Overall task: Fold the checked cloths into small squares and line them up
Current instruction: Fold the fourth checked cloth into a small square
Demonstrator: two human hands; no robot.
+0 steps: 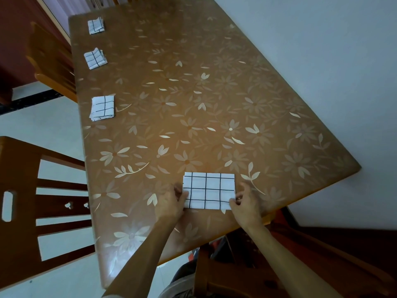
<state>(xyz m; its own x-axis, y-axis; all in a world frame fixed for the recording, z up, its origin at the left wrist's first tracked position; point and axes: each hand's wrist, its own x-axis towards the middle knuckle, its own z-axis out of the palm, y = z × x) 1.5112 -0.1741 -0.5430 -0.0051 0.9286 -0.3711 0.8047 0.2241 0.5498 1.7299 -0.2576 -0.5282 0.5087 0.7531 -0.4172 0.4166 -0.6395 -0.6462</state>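
A white cloth with a black check (pixel 209 190) lies folded into a flat rectangle near the front of the table. My left hand (pixel 173 202) pinches its near left corner, and my right hand (pixel 245 201) pinches its near right corner. Three more checked cloths, folded into small squares, sit in a line along the table's left edge: the nearest folded cloth (pixel 103 108), the middle folded cloth (pixel 95 58) and the farthest folded cloth (pixel 96 25).
The table (pixel 193 104) has an orange-brown floral cover. A wooden chair (pixel 32 201) stands at the left, another chair (pixel 51 61) further back, and a third chair (pixel 279 265) at the near right. A pale wall runs along the right side.
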